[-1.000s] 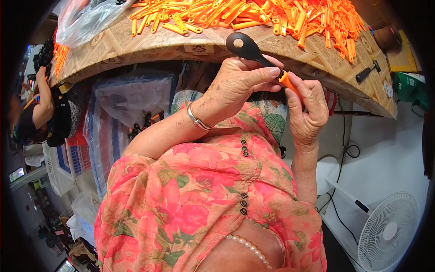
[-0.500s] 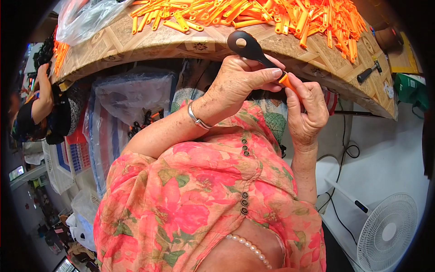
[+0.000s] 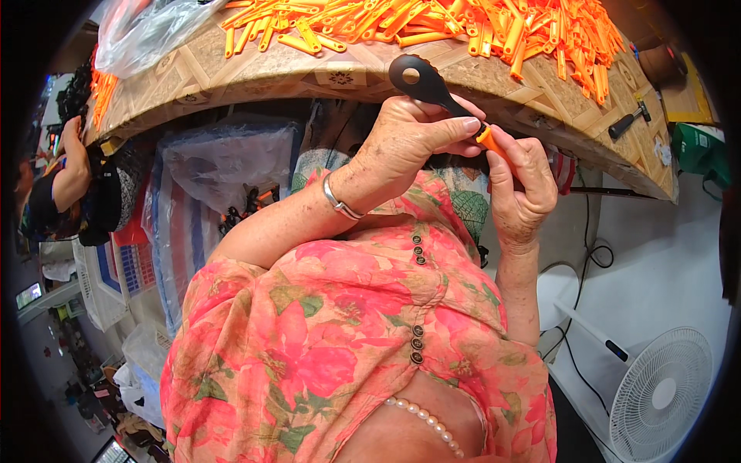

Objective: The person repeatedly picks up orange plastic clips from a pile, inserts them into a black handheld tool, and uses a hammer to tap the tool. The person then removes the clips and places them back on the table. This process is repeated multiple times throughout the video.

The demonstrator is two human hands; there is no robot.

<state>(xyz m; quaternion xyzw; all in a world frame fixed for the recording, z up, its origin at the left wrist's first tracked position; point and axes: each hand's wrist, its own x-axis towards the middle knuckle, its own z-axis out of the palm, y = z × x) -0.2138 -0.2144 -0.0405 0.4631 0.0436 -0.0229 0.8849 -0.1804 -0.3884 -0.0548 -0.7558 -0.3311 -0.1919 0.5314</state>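
Just below the table edge, the left hand curls its fingers round a black handle, thumb pressed along its neck. The right hand, touching it on the right, pinches a small orange piece against the handle's end, fingers pressed together. Beyond, on the tabletop, lies a heap of orange strips; towards the table's right end rests a black-handled tool.
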